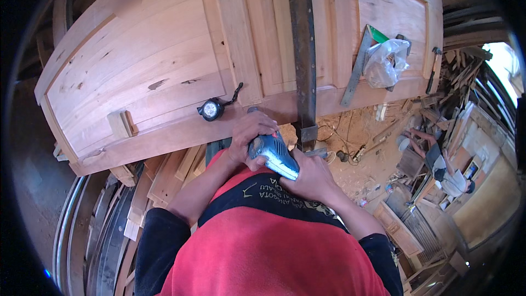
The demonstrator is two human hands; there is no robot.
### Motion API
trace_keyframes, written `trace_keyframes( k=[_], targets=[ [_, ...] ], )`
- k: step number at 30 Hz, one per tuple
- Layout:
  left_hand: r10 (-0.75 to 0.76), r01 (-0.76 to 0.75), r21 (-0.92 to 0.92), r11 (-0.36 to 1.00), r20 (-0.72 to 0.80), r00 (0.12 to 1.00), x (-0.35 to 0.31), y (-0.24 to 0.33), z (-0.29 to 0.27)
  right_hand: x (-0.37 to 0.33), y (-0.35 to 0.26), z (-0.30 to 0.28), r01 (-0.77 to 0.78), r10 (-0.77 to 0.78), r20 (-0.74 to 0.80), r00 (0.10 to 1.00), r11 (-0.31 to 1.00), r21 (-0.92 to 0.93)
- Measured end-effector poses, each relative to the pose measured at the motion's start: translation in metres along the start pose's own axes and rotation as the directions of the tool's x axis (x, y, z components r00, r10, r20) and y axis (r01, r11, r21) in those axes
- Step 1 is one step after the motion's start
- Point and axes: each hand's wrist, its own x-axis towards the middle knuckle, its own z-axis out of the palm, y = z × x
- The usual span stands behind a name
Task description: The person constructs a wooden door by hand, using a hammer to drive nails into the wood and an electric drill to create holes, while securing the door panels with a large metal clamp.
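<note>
Close against my body is a blue handheld power tool (274,153) with vent slots, a small red part and a pale, brightly lit near end. My left hand (251,136) is closed round its left side, while my right hand (313,176) wraps its right side near the lit end. The working end of the tool is hidden from view. Just beyond my hands lies a large panelled wooden door (148,71). A dark steel clamp bar (303,38) crosses it, its near end just past my right hand. A small black lamp (211,110) rests on the door's near rail.
On the door are a wooden block (119,125), a try square (356,68), a clear plastic bag (386,64) and a hammer (434,70). Stacked boards (159,186) stand lower left. Sawdust (350,131) and a cable cover the ground; another person (453,182) sits at right.
</note>
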Motion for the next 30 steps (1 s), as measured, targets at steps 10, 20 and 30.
trace_keyframes(
  k=[10,20,30],
  targets=[
    [0.042,-0.044,0.055,0.997,0.041,0.998,0.016,0.037,0.006,-0.030,0.008,-0.008,0.085,-0.085,-0.004,0.996,0.993,0.086],
    [-0.085,0.079,0.034,0.996,0.273,0.958,0.126,0.030,0.075,-0.144,0.046,-0.020,-0.003,0.143,-0.271,0.952,0.889,0.458],
    [-0.243,-0.675,0.598,0.432,0.798,0.551,0.168,-0.173,0.189,-0.197,0.131,0.055,0.261,0.651,-0.463,0.602,0.387,0.884]
  ],
)
